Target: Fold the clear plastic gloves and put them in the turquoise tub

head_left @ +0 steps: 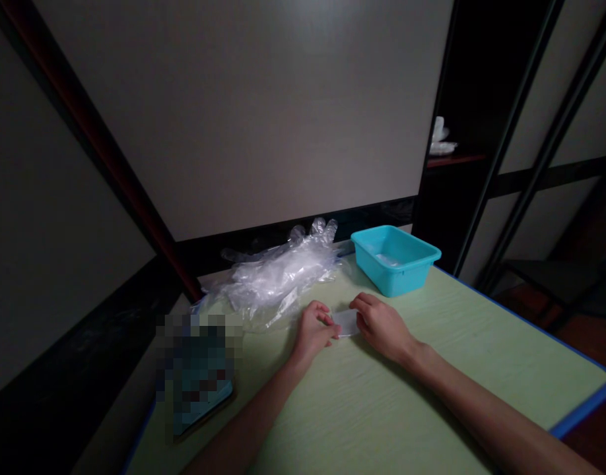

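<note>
A small, flat, whitish translucent piece [346, 322] lies between my two hands, low over the green table [432, 396]. My left hand [315, 330] pinches its left end between thumb and fingers. At its right end, my right hand [379, 324] has its fingers curled around the edge, hiding that part. Behind my left hand spreads a heap of clear, crinkled plastic gloves [283, 270]. The turquoise basin [406, 280] stands beyond my right hand, with some clear plastic inside.
At the table's left edge lies a pixelated object with a light blue corner [208, 399]. A cabinet panel [283, 119] rises behind the table. White items [442, 142] sit on a dark shelf, and a dark chair [555, 284] stands at the right.
</note>
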A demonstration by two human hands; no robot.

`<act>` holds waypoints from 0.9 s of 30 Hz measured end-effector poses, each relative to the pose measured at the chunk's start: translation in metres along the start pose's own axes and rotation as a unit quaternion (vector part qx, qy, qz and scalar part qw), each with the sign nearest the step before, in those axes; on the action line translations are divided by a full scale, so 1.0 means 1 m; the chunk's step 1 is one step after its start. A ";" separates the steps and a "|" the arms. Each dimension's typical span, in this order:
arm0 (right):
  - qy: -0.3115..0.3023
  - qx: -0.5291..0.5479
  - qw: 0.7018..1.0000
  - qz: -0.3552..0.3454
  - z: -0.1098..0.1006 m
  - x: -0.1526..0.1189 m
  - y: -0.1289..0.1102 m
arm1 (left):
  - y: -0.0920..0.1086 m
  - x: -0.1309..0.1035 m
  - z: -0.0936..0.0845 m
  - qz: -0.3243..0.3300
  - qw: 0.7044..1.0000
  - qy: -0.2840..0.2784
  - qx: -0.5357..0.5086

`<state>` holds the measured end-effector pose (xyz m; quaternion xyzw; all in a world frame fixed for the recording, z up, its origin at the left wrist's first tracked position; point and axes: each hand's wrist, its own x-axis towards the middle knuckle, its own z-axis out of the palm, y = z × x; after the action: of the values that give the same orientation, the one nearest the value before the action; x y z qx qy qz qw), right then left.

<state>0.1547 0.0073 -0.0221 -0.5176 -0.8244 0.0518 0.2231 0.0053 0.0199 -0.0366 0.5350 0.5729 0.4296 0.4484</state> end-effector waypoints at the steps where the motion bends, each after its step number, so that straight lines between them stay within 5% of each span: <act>1: -0.012 -0.009 0.999 -0.032 0.001 -0.001 -0.002 | 0.000 0.000 0.000 -0.002 1.000 0.001 0.002; 5: -0.064 -0.042 0.991 -0.112 0.010 -0.005 -0.003 | -0.001 0.001 0.001 -0.001 1.000 0.002 0.004; 11: -0.138 -0.047 0.983 -0.116 0.019 -0.010 0.002 | -0.004 0.002 0.002 0.010 1.000 0.006 0.007; 27: -0.124 -0.068 0.982 -0.125 0.020 -0.011 0.003 | -0.016 -0.001 -0.002 0.110 0.991 0.033 0.071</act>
<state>0.1531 0.0020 -0.0443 -0.4139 -0.9055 0.0306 0.0884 0.0001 0.0183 -0.0519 0.6109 0.5542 0.4521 0.3395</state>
